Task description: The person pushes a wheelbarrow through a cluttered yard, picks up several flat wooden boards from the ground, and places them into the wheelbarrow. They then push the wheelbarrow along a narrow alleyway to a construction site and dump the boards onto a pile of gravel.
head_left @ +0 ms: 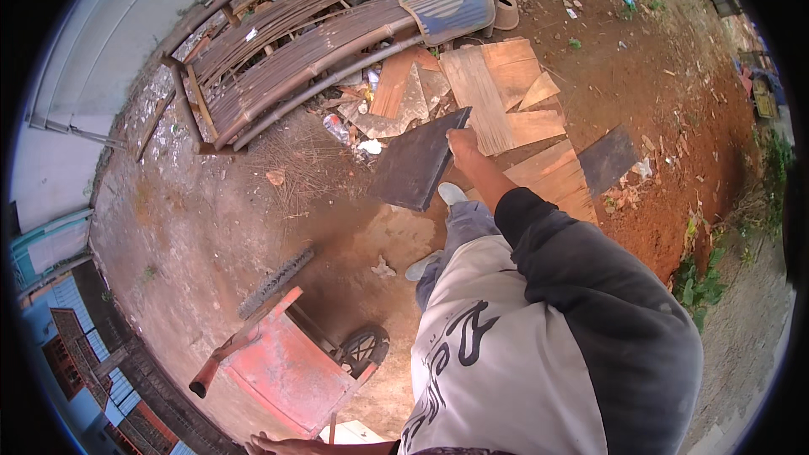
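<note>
Panel (417,160), dark, in right hand (461,143)

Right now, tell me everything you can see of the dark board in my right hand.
The dark board is a thin, flat, four-sided panel, nearly black, with a dull face and a straight right edge. Its material is hard to tell. It is held at a slant, just left of a pale shoe, with the right hand gripping near its upper right corner. Its left side looks blurred; whether it touches the ground is unclear.
</note>
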Available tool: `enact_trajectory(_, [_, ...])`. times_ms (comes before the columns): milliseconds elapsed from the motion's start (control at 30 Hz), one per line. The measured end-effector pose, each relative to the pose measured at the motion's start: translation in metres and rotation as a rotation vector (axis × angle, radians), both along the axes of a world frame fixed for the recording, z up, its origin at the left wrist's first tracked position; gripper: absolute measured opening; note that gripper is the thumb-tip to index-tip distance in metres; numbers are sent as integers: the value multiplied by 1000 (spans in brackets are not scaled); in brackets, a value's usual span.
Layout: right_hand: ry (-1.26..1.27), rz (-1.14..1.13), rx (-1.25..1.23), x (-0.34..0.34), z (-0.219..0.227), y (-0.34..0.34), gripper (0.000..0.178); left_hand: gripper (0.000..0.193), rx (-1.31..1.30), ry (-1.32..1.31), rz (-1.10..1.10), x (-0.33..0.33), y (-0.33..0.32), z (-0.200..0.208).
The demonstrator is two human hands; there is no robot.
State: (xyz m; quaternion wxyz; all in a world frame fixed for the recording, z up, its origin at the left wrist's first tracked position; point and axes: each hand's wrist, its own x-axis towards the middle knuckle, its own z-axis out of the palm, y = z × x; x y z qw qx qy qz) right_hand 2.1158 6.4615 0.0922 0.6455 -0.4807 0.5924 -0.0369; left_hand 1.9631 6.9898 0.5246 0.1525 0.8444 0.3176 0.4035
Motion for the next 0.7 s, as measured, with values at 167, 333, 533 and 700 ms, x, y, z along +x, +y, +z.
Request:
enact_trajectory(167, [97, 91, 10, -136, -138, -141, 34, 48, -377, 455, -504, 84, -111, -120])
enact_trajectory(333, [18, -557, 304, -200, -127, -201, 36, 39, -752, 862, -774, 92, -141, -268])
enact_trajectory(533, [-56, -1002, 126, -241, -21, -249, 30, 29, -960, 1250, -835, 85, -157, -345])
enact_trajectory(700, [-176, -1229, 60, -282, 3, -256, 19, 24, -1055, 1385, -713, 114, -156, -350])
